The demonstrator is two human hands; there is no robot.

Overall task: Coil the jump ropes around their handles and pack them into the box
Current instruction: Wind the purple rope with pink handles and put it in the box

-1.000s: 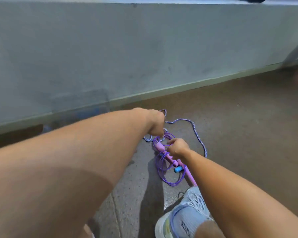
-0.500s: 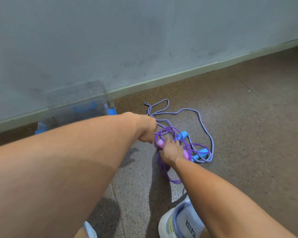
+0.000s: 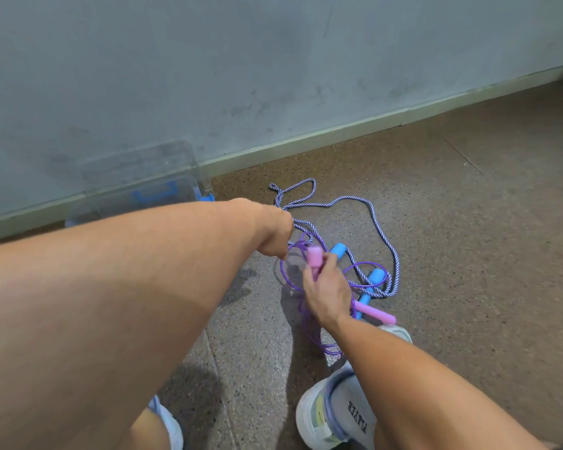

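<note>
Head view: the right hand (image 3: 327, 292) curls round one pink plastic handle (image 3: 314, 259) of the thin purple jump rope (image 3: 309, 323), now lifted upright off the speckled floor (image 3: 468, 254). The left hand (image 3: 275, 237), fisted, pinches a purple loop. The clear plastic box (image 3: 137, 186) sits by the wall (image 3: 273, 60), more exposed than before.

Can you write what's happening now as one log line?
step: coiling purple rope | right hand: grips pink handle | left hand: holds rope | box: open
</note>
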